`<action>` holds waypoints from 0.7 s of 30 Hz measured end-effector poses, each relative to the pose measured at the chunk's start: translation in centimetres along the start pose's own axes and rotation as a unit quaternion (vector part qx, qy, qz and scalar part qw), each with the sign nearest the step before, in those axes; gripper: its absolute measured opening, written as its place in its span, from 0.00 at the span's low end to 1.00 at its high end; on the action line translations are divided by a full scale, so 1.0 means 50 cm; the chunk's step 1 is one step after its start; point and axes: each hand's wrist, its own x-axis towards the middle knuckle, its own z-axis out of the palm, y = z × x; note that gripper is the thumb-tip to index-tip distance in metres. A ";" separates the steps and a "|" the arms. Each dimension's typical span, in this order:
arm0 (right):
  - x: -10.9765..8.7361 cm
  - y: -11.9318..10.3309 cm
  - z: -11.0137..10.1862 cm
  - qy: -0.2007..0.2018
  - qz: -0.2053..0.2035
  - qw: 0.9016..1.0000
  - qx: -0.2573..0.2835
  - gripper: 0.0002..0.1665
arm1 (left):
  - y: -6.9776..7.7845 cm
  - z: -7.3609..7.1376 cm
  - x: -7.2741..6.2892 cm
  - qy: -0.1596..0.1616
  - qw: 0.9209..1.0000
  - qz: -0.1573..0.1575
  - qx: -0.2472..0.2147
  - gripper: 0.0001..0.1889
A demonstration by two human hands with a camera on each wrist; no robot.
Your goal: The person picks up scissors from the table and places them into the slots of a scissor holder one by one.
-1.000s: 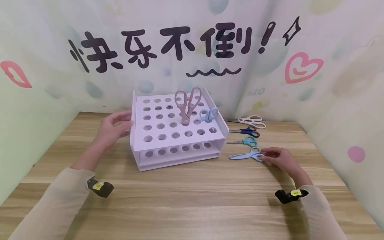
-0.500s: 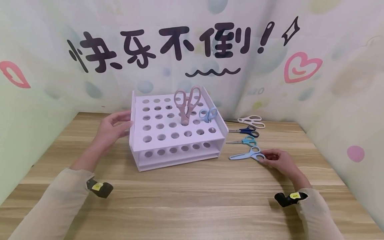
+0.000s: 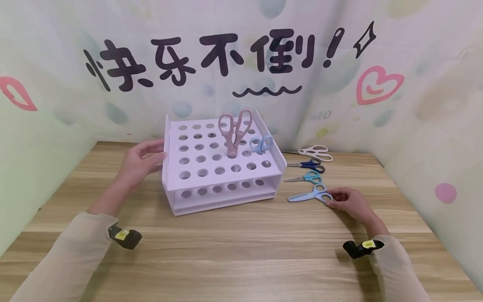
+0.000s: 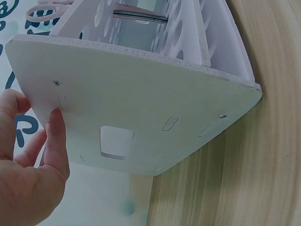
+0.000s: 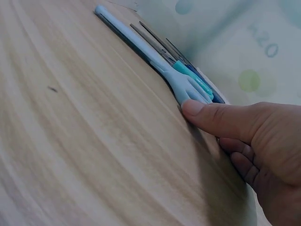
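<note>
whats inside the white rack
In the white rack I see pink scissors and light blue scissors, both standing handle-up. The left wrist view shows a metal blade inside, but I can't tell whose. The rack covers the rest below.

The rack (image 3: pixel 210 165) is white. In it, the larger scissors (image 3: pixel 232 150) are dusty pink, the smaller pair (image 3: pixel 261 149) pale blue. On the brown, wood-grained table (image 3: pixel 226 260), the nearest pair (image 3: pixel 307 196) is light blue, the second pair (image 3: pixel 309 177) turquoise-handled, the third pair (image 3: pixel 307 165) navy-handled, the farthest pair (image 3: pixel 304 153) white-handled. The sleeves (image 3: pixel 56 260) are cream, the wrist cameras (image 3: pixel 131 239) black with yellow labels (image 3: pixel 121 235). The pale backdrop (image 3: pixel 211 16) bears blue spots (image 3: pixel 272 6), a pink heart (image 3: pixel 361 90), black lettering (image 3: pixel 224 54).
</note>
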 end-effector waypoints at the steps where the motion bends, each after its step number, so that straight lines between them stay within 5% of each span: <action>1: 0.000 -0.001 0.000 -0.002 0.002 1.000 0.003 0.27 | 0.000 0.000 0.000 0.000 1.000 0.000 0.000 0.28; 21: 0.006 -0.011 -0.024 -0.041 0.004 0.998 0.049 0.28 | 0.005 0.002 -0.001 0.002 1.000 -0.003 0.019 0.28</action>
